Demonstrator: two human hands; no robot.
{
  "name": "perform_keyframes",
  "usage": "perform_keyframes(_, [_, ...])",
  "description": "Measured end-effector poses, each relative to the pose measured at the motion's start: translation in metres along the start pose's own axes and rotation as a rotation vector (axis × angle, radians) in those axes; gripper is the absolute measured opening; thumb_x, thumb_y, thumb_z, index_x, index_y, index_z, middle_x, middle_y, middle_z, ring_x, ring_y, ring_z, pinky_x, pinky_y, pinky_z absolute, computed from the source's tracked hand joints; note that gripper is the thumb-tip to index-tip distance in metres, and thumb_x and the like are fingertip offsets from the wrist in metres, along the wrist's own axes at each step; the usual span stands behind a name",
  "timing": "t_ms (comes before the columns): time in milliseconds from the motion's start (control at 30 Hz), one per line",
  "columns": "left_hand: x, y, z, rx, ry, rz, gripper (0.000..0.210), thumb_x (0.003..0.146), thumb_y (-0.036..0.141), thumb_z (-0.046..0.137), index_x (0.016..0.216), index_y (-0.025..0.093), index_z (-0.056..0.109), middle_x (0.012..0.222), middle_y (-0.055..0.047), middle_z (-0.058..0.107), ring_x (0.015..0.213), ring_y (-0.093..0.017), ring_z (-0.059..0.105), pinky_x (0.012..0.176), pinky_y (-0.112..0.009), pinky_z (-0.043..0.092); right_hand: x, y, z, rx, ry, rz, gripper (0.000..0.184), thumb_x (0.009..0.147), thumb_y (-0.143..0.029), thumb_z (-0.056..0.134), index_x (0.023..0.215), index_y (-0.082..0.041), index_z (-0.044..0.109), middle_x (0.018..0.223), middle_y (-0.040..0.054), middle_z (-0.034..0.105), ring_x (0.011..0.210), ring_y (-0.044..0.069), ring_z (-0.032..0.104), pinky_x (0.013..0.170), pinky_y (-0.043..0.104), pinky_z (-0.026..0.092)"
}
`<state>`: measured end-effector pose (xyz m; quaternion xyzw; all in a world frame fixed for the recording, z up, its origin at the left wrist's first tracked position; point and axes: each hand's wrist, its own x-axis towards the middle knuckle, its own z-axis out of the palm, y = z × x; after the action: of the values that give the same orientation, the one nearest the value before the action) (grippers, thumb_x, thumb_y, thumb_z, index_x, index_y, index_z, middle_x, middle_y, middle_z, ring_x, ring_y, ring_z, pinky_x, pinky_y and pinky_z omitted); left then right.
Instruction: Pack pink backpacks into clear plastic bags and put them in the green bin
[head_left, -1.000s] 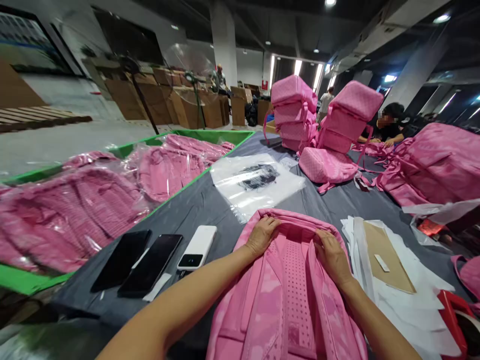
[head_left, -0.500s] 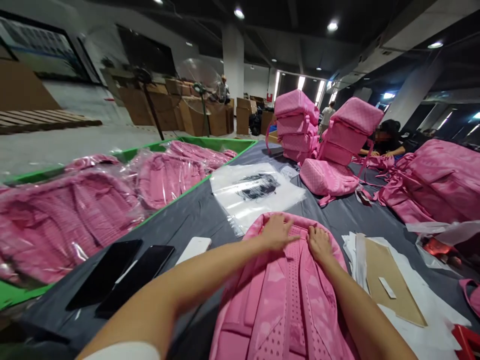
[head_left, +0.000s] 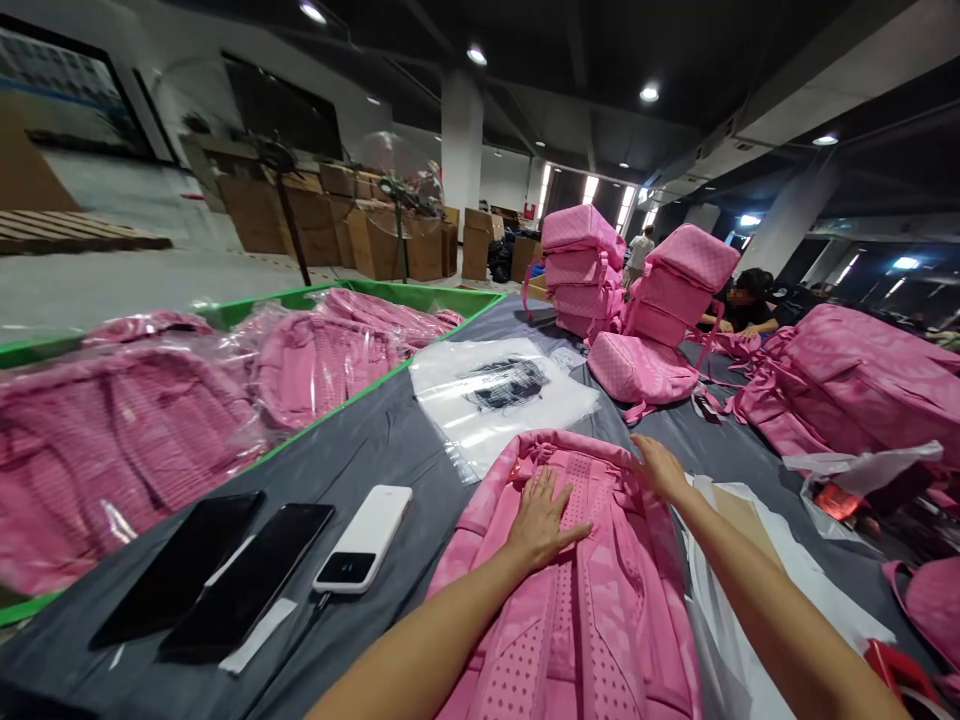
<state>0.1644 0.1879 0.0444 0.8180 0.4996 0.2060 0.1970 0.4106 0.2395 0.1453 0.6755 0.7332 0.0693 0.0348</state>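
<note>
Counted on the bench (head_left: 382,445): one pink backpack (head_left: 574,600) at lower centre, two black smartphones (head_left: 251,580) and one white power bank (head_left: 369,535) at lower left. Directly beneath the left grip (head_left: 541,518), spread apart: the backpack; at its upper right edge, the right grip (head_left: 661,468), cannot tell whether clamped.

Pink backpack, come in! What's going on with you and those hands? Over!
Left hand spread on backpack. Right hand at its top right edge. Backpack lying straps up. Printed plastic just beyond; white sheets to its right.
</note>
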Motion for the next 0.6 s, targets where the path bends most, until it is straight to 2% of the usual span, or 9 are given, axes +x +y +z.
perform_keyframes(100, [-0.005, -0.010, 0.015, 0.038, 0.155, 0.080, 0.070, 0.097, 0.065, 0.049, 0.149, 0.019, 0.051, 0.160, -0.017, 0.044, 0.153, -0.038, 0.029, 0.124, -0.064, 0.024, 0.026, 0.006, 0.009, -0.002, -0.130, -0.001, 0.053, 0.076, -0.011, 0.074, 0.128, -0.019, 0.065, 0.127, 0.0115, 0.070, 0.113, 0.026, 0.067, 0.082, 0.027, 0.046])
perform_keyframes(167, [-0.007, -0.013, 0.020, 0.053, 0.199, 0.151, 0.067, 0.097, 0.062, 0.052, 0.150, 0.021, 0.050, 0.159, -0.015, 0.045, 0.152, -0.039, 0.031, 0.123, -0.065, 0.024, 0.049, 0.005, 0.022, -0.008, -0.207, -0.011, 0.051, 0.063, -0.012, 0.085, 0.112, -0.019, 0.073, 0.114, 0.0104, 0.075, 0.107, 0.028, 0.070, 0.078, 0.027, 0.046])
perform_keyframes(233, [-0.006, -0.013, 0.019, 0.062, 0.170, 0.248, 0.067, 0.096, 0.061, 0.054, 0.153, 0.027, 0.047, 0.164, -0.012, 0.039, 0.153, -0.039, 0.028, 0.124, -0.066, 0.021, 0.070, 0.004, 0.033, -0.025, -0.267, -0.015, 0.053, 0.051, -0.014, 0.091, 0.102, -0.018, 0.076, 0.107, 0.0116, 0.077, 0.104, 0.030, 0.071, 0.076, 0.028, 0.047])
perform_keyframes(333, [-0.001, -0.006, 0.013, 0.047, 0.009, 0.319, 0.056, 0.099, 0.060, 0.050, 0.150, 0.039, 0.049, 0.163, -0.007, 0.040, 0.153, -0.039, 0.029, 0.123, -0.067, 0.021, 0.084, 0.005, 0.035, -0.063, -0.313, -0.027, 0.053, 0.044, -0.012, 0.094, 0.095, -0.018, 0.078, 0.103, 0.0124, 0.078, 0.101, 0.032, 0.073, 0.075, 0.029, 0.050])
perform_keyframes(400, [0.002, -0.002, 0.009, 0.018, -0.070, 0.289, 0.052, 0.099, 0.062, 0.048, 0.147, 0.042, 0.052, 0.158, -0.006, 0.048, 0.152, -0.040, 0.030, 0.122, -0.068, 0.020, 0.079, 0.004, 0.026, -0.085, -0.294, -0.053, 0.050, 0.049, -0.011, 0.091, 0.097, -0.019, 0.078, 0.101, 0.0121, 0.078, 0.099, 0.031, 0.073, 0.076, 0.029, 0.051])
perform_keyframes(467, [0.003, 0.000, 0.007, -0.008, -0.081, 0.260, 0.054, 0.097, 0.065, 0.049, 0.146, 0.042, 0.054, 0.156, -0.006, 0.050, 0.152, -0.041, 0.029, 0.123, -0.068, 0.019, 0.064, -0.006, 0.015, -0.097, -0.217, -0.094, 0.041, 0.065, -0.011, 0.084, 0.104, -0.017, 0.077, 0.105, 0.0152, 0.077, 0.100, 0.031, 0.073, 0.079, 0.031, 0.052])
perform_keyframes(533, [0.004, 0.001, 0.007, -0.015, -0.053, 0.269, 0.056, 0.096, 0.066, 0.050, 0.145, 0.040, 0.055, 0.153, -0.006, 0.052, 0.151, -0.039, 0.031, 0.123, -0.065, 0.020, 0.046, -0.027, 0.009, -0.093, -0.091, -0.157, 0.035, 0.084, -0.011, 0.068, 0.118, -0.015, 0.073, 0.116, 0.0200, 0.073, 0.108, 0.031, 0.070, 0.088, 0.037, 0.052])
perform_keyframes(600, [0.006, 0.000, 0.008, 0.008, -0.017, 0.301, 0.054, 0.095, 0.065, 0.053, 0.139, 0.035, 0.062, 0.148, -0.007, 0.057, 0.148, -0.037, 0.035, 0.124, -0.062, 0.021, 0.032, -0.060, 0.010, -0.069, 0.025, -0.269, 0.042, 0.095, -0.011, 0.053, 0.134, -0.021, 0.065, 0.133, 0.0184, 0.066, 0.123, 0.030, 0.062, 0.101, 0.041, 0.047])
